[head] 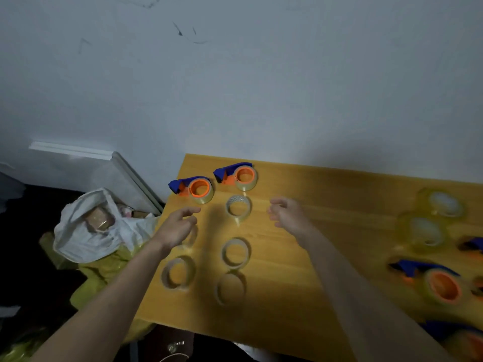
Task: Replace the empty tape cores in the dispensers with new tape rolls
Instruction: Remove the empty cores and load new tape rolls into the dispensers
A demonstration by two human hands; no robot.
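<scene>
Both grips (177, 226) (286, 214) hover empty; dispensers' (193, 189) blue noses point left.

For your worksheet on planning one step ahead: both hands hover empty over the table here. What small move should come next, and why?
Probably lower the left hand onto the ring lying partly hidden just beneath it and close a grip on it. Both hands are open and hold nothing; the right hand hovers over bare table, and the two far dispensers already carry tape.
</scene>
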